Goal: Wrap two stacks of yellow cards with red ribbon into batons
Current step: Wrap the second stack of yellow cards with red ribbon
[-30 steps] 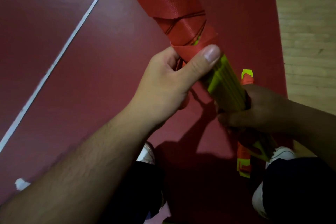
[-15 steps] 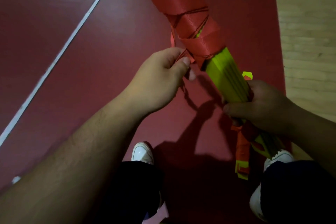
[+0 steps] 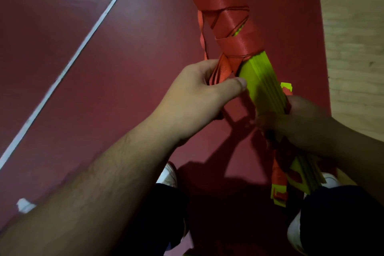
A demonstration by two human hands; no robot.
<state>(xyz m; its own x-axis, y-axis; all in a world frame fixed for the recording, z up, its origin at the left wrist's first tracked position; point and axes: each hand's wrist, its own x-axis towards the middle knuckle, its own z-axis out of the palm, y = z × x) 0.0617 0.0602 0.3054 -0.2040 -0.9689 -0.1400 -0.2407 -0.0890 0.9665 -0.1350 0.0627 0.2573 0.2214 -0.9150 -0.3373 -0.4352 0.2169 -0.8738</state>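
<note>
Since the earlier frame the left hand has brought the slack red ribbon back against the yellow card stack, pinching it at the wrap's lower edge. The right hand grips the bare cards nearer the body. The stack's long axis runs from top centre to lower right above the red floor mat, and unwrapped cards lie between the hands.

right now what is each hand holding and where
The left hand pinches the loose ribbon at the lower edge of the wrapping. The right hand grips the cards round their bare part, below the wrap.
</note>
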